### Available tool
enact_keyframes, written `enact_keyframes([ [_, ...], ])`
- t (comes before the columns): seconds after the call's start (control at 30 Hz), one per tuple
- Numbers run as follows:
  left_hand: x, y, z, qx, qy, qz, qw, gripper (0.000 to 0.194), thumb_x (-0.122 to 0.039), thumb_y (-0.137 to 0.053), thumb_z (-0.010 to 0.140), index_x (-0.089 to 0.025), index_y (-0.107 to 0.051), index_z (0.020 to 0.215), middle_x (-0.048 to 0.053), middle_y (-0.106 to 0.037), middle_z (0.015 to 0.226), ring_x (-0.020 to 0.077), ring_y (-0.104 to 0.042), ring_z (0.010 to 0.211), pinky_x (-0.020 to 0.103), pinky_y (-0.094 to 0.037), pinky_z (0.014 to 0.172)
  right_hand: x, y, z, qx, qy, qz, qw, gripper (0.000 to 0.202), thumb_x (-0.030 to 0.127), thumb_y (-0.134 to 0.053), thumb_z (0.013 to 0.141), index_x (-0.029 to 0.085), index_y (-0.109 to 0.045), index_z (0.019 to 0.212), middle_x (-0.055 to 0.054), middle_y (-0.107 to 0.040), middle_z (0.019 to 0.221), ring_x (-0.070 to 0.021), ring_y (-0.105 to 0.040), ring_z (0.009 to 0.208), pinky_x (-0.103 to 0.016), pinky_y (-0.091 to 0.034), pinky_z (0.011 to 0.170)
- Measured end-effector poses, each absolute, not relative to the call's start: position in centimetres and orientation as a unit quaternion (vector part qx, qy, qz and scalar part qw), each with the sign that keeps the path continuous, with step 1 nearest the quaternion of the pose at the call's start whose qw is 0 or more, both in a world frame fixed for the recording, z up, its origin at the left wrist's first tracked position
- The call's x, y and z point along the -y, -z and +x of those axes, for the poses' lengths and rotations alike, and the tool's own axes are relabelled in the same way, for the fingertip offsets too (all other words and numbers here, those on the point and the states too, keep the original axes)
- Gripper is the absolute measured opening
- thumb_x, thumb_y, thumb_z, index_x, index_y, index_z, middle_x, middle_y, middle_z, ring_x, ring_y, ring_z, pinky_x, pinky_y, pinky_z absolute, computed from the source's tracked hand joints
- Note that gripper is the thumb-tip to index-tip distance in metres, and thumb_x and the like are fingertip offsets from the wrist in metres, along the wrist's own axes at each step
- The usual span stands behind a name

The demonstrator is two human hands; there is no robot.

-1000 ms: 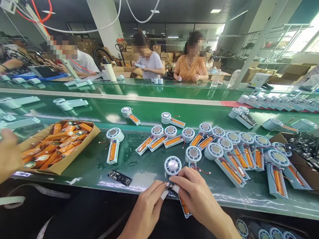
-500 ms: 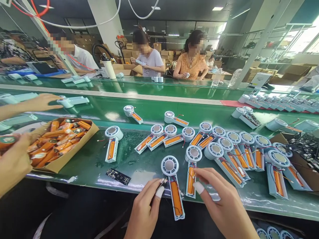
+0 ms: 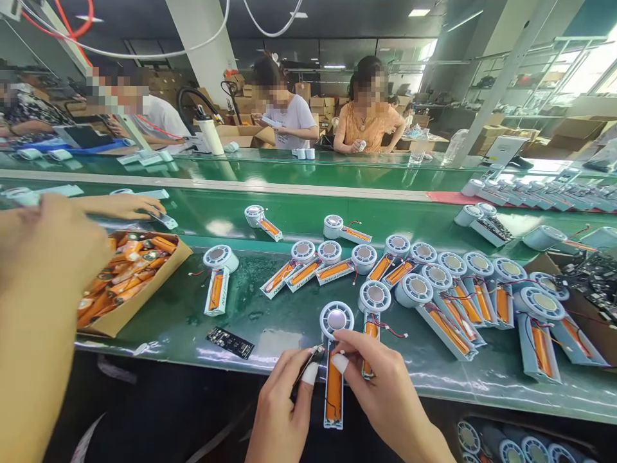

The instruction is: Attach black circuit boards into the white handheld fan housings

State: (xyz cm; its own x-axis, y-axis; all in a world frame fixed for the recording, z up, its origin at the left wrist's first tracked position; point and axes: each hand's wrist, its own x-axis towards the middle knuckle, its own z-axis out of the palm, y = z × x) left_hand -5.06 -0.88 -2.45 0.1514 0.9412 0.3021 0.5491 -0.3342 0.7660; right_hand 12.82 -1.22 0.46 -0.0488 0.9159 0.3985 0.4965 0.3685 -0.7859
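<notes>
At the far left, a co-worker's blurred forearm and hand [image 3: 72, 251] cover part of a cardboard box [image 3: 144, 293] of orange batteries; the arm runs out of the frame. Another outstretched hand [image 3: 128, 206] lies beyond the box, its arm partly hidden. Right of the box, a fan unit [image 3: 220, 259] lies with its handle toward the person, and a loose circuit board [image 3: 230, 343] rests flat near the table's front edge.

The person's left hand [image 3: 282, 402] pinches a thin dark piece [image 3: 308, 364] between thumb and fingers; it shows nearly edge-on, slanting up to the right, mostly covered by the fingers.

Just right of that grip is the fan in hand [image 3: 333, 392], its round grille facing up and away from the person, its long handle running straight toward the person and reaching past the table edge. The right hand [image 3: 388, 382] bends over its neck, thumb and forefinger close together; whether they grasp a wire or the casing cannot be told.

Behind those fingers, a second fan [image 3: 375, 296] has its handle partly hidden. Farther right, fans overlap in a cluster [image 3: 450, 276], beside a box of dark boards [image 3: 592, 341] cut off by the frame.
</notes>
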Motion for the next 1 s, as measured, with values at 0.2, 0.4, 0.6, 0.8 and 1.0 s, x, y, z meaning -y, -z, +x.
enact_keyframes([
  [0.2, 1.8, 1.9, -4.8, -0.556, -0.382, 0.671, 0.307, 0.03, -0.037, -0.051, 0.097, -0.026, -0.063, 0.122, 0.008, -0.077, 0.1, 0.0236, -0.075, 0.079, 0.029, -0.062, 0.062, 1.0, -0.9, 12.2, 0.651, -0.336, -0.526, 0.432, 0.018, 0.018, -0.054, 0.094, 0.021, -0.072, 0.094, 0.0, -0.067, 0.077, -0.0122, -0.059, 0.06, -0.02, -0.048, 0.054],
  [0.4, 1.8, 0.7, -4.4, -0.538, -0.369, 0.662, 0.368, 0.026, -0.038, -0.048, 0.099, -0.026, -0.07, 0.107, 0.003, -0.068, 0.074, 0.0198, -0.069, 0.066, 0.021, -0.049, 0.044, 1.1, -0.2, 12.4, 0.712, -0.256, -0.492, 0.431, 0.031, 0.011, -0.048, 0.096, 0.023, -0.074, 0.107, -0.005, -0.067, 0.093, -0.0155, -0.068, 0.079, -0.023, -0.055, 0.068],
  [0.6, 1.3, 0.0, -3.9, -0.553, -0.371, 0.628, 0.402, 0.031, -0.05, -0.054, 0.095, -0.023, -0.068, 0.095, 0.0, -0.063, 0.068, 0.0168, -0.061, 0.061, 0.019, -0.043, 0.043, 1.5, 1.0, 12.1, 0.762, -0.128, -0.489, 0.406, 0.032, 0.009, -0.044, 0.097, 0.021, -0.07, 0.111, -0.008, -0.066, 0.095, -0.0188, -0.067, 0.079, -0.027, -0.056, 0.064],
  [0.8, 1.5, 0.4, -3.8, -0.552, -0.354, 0.554, 0.513, 0.038, -0.056, -0.05, 0.095, -0.022, -0.066, 0.097, -0.007, -0.047, 0.055, 0.0104, -0.041, 0.043, 0.018, -0.034, 0.038, 1.2, 0.5, 12.5, 0.753, -0.208, -0.481, 0.398, 0.024, 0.012, -0.051, 0.097, 0.023, -0.072, 0.103, -0.005, -0.068, 0.093, -0.0164, -0.069, 0.078, -0.024, -0.056, 0.066],
  [1.0, 1.7, 0.8, -3.8, -0.575, -0.397, 0.528, 0.482, 0.035, -0.046, -0.058, 0.092, -0.024, -0.061, 0.119, 0.003, -0.07, 0.093, 0.0113, -0.058, 0.052, 0.019, -0.046, 0.04, 0.9, 0.1, 12.5, 0.743, -0.147, -0.51, 0.408, 0.023, 0.012, -0.048, 0.098, 0.021, -0.07, 0.099, -0.005, -0.068, 0.09, -0.0167, -0.067, 0.076, -0.025, -0.055, 0.067],
])
